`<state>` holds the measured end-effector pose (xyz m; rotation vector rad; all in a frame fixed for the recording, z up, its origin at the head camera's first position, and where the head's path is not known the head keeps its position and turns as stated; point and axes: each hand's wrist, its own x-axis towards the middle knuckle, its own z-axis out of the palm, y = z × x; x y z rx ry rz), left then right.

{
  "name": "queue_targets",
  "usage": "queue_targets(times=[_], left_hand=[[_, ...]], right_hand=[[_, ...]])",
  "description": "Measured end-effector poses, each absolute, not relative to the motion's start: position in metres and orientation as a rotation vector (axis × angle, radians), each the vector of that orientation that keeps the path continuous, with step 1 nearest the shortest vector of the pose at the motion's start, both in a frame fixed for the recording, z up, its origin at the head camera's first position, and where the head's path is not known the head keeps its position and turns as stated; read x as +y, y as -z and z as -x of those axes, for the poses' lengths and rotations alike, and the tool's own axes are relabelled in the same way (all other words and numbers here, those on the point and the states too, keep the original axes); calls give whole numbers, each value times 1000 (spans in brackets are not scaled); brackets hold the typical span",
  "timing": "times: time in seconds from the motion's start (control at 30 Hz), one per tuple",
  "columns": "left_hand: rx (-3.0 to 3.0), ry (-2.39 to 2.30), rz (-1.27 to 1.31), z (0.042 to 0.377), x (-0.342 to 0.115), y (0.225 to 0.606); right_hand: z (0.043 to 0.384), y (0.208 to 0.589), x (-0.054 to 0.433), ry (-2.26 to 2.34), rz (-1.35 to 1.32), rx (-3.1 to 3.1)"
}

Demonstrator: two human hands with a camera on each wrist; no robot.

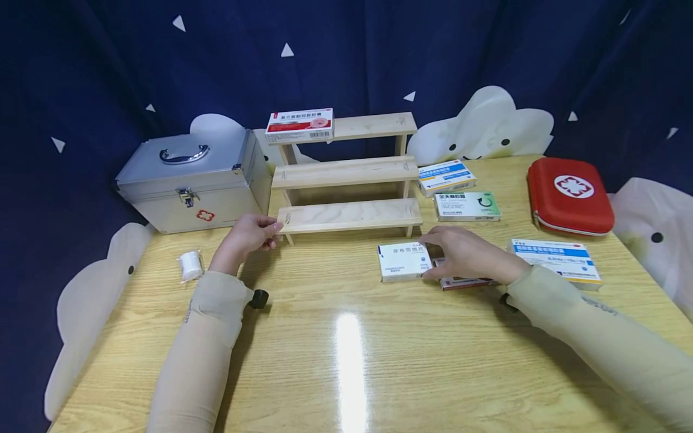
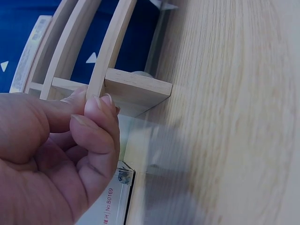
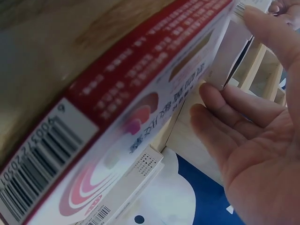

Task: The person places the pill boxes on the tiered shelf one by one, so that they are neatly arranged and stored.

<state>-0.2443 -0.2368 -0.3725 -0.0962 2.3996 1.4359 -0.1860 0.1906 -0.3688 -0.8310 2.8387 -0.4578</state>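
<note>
My left hand pinches the left end of the lowest board of a three-step wooden shelf; in the left wrist view the thumb and fingertips meet at that board's edge. My right hand grips the right end of a white medicine box between thumb and fingers, just in front of the shelf's right side. Whether this box touches the table cannot be told. Partly hidden under the right hand is a red-and-white medicine box, seen large in the right wrist view with its barcode.
A red-and-white box sits on the top step. Right of the shelf lie a blue-and-white box, a green-and-white box, another blue-striped box and a red first-aid case. At left stand a silver case and a wrapped white roll.
</note>
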Motion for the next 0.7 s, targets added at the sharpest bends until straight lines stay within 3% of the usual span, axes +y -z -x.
queue_targets(times=[0.37,0.7], left_hand=[[2405,-1438,88,244,-237,373],[2383,-1463,108,243,-235,372]], right_hand=[[174,360,188,516,936,2848],[163,327,187,560,906,2885]])
